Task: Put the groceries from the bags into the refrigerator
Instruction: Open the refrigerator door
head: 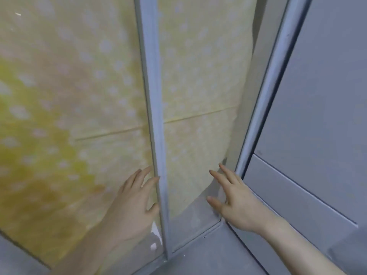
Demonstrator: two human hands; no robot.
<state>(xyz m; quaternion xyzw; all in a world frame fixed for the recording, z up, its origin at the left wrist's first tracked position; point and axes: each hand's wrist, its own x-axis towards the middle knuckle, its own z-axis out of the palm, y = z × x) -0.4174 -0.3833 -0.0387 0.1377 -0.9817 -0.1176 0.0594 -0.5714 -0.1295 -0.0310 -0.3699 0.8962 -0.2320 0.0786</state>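
Your left hand (132, 203) lies flat, fingers straight and spread, against a translucent yellowish panel (69, 96) dotted with pale spots, its fingertips touching the grey vertical frame strip (156, 135) that divides the panel in two. Your right hand (236, 203) reaches in from the lower right, fingers also straight and loosely fanned, holding nothing, set at the corner where the right-hand section of panel meets a grey surround. Neither hand grips anything.

To the right, a plain grey door (317, 96) stands at an angle, its long edge running from the top of the view down towards your right wrist; a narrow gap of shadow separates that edge from the panel. A grey ledge (198, 259) crosses the bottom, with bare surface between your two forearms.

The picture is soft with motion blur. Whether this grey cabinet is the refrigerator cannot be told, and what lies behind the frosted panel is hidden apart from a thin horizontal line (198, 116) showing through it. No groceries or bags appear in view. Both forearms are cut off by the lower edge.
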